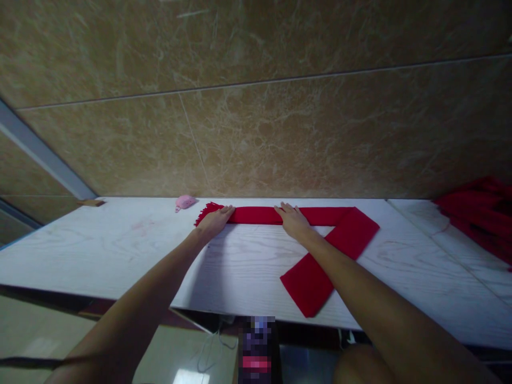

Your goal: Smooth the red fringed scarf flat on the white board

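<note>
A long red scarf (256, 215) lies along the back of the white wood-grain table (240, 266). Its fringed end points left; at the right it bends over at an angle, and a wider flap comes back toward the table's front edge. My left hand (218, 218) rests flat on the scarf beside the fringe, fingers stretched out. Farther right, my right hand (293, 220) presses flat on the narrow strip with its fingers spread. My right forearm passes over the wide flap and hides part of it.
A small pink toy-like item (185, 202) sits near the wall left of the fringe. More red cloth (480, 213) is heaped at the table's right end. A brown marbled tile wall (280, 133) rises directly behind. A small brown block (91, 203) lies at the back left.
</note>
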`<action>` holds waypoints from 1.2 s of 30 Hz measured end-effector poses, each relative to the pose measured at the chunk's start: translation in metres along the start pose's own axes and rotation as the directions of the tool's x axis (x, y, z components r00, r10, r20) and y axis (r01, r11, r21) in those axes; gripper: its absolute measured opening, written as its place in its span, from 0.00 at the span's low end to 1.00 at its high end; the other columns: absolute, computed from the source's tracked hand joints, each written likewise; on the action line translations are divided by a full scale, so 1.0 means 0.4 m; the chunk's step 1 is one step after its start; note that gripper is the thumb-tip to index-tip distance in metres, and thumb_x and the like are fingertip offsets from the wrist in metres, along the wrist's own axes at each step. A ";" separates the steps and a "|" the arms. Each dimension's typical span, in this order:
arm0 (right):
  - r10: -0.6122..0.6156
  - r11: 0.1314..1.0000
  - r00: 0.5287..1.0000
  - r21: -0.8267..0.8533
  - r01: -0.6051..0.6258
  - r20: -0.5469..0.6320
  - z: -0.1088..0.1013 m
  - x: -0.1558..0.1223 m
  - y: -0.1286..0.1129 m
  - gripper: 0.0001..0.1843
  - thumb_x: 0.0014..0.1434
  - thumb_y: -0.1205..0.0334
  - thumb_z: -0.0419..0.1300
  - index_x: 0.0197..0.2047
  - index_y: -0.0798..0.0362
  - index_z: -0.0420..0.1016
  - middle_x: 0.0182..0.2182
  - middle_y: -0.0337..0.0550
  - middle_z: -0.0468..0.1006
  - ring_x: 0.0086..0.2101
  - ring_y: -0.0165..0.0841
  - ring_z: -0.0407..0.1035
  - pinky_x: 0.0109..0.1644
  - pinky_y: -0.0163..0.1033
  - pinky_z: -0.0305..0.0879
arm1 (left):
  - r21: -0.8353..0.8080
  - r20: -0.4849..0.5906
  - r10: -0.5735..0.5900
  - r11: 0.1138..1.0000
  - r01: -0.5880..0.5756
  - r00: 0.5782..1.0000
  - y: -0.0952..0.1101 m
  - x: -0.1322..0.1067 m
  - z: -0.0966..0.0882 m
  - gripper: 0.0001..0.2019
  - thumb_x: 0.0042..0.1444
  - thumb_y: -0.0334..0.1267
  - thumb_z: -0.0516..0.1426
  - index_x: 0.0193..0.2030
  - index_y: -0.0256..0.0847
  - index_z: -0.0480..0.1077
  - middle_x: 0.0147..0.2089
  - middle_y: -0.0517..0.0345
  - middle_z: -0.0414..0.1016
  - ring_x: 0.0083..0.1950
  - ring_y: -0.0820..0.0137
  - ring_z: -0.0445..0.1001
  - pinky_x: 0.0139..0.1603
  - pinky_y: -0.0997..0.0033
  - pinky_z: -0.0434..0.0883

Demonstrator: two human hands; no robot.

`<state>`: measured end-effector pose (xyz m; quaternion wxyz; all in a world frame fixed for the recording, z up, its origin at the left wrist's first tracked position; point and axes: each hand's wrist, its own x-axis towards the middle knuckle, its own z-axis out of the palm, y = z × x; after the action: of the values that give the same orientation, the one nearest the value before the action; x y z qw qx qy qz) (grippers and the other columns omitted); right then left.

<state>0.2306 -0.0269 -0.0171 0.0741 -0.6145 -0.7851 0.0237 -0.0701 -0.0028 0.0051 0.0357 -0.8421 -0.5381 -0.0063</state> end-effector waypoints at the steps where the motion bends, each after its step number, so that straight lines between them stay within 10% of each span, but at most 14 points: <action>1: -0.004 1.000 1.000 -0.001 0.004 0.005 -0.001 0.000 0.000 0.43 0.66 0.81 0.43 0.82 0.55 0.62 0.80 0.57 0.55 0.77 0.46 0.54 0.81 0.60 0.49 | 0.000 -0.001 0.000 1.000 0.000 1.000 0.000 0.000 0.002 0.32 0.69 0.23 0.45 0.78 0.37 0.66 0.79 0.40 0.64 0.79 0.58 0.68 0.79 0.58 0.66; 36: -0.166 0.984 0.983 -0.055 0.171 0.079 -0.008 -0.026 0.082 0.45 0.65 0.77 0.45 0.84 0.53 0.56 0.80 0.55 0.52 0.78 0.49 0.51 0.80 0.65 0.52 | -0.008 0.080 0.069 0.998 -0.069 0.994 -0.053 -0.016 0.019 0.34 0.69 0.25 0.41 0.81 0.25 0.58 0.83 0.37 0.56 0.83 0.60 0.59 0.82 0.62 0.60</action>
<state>0.2652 -0.0293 -0.0191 0.0276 -0.5464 -0.8369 0.0158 -0.0921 0.0009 -0.0016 0.0124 -0.8599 -0.5097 0.0273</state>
